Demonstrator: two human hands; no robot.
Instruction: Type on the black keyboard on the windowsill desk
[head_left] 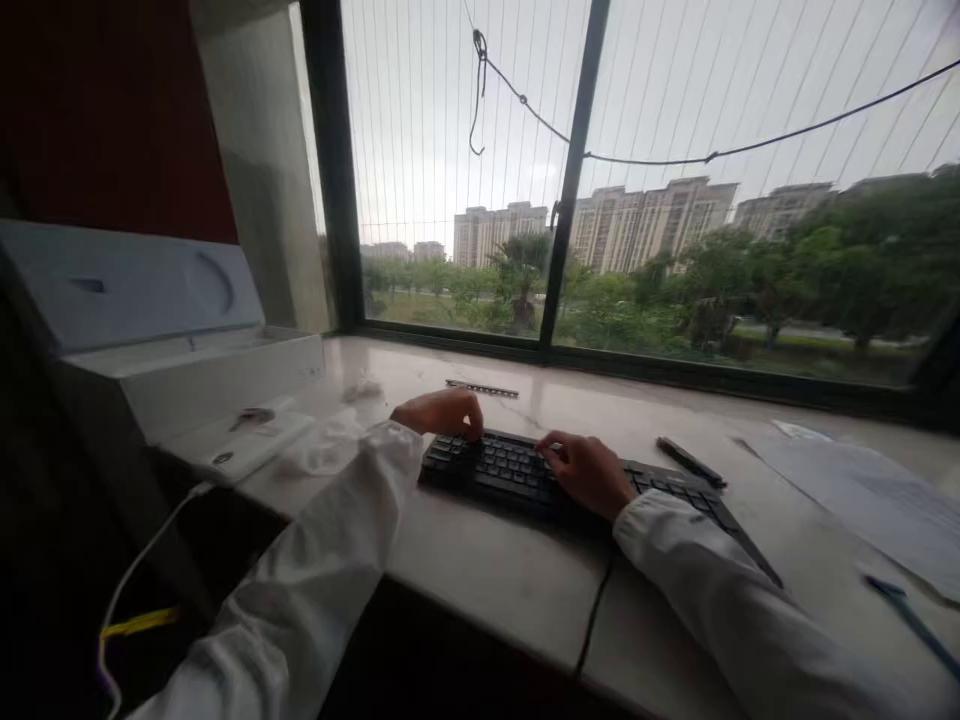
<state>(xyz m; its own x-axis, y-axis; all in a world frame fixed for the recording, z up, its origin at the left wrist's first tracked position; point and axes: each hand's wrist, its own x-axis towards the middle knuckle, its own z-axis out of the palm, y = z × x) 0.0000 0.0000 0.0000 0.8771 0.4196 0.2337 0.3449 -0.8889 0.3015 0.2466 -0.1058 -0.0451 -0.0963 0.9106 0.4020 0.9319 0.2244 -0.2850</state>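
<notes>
Keyboard of long black plastic (510, 466) lies flat mid-frame, likely for easy reach; bare left hand (444, 410) and bare right hand (591, 472), loosely curled, touch it, gripping nothing

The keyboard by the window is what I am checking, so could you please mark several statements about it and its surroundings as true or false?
1. The left hand and the right hand are both at the keyboard. True.
2. The keyboard is white. False: it is dark.
3. The box stands open, to the left of the keyboard. True.
4. The paper lies to the left of the keyboard. False: the paper lies to its right.
5. Trees show outside the window. True.
6. The right sleeve is black. False: the right sleeve is pale.
</notes>
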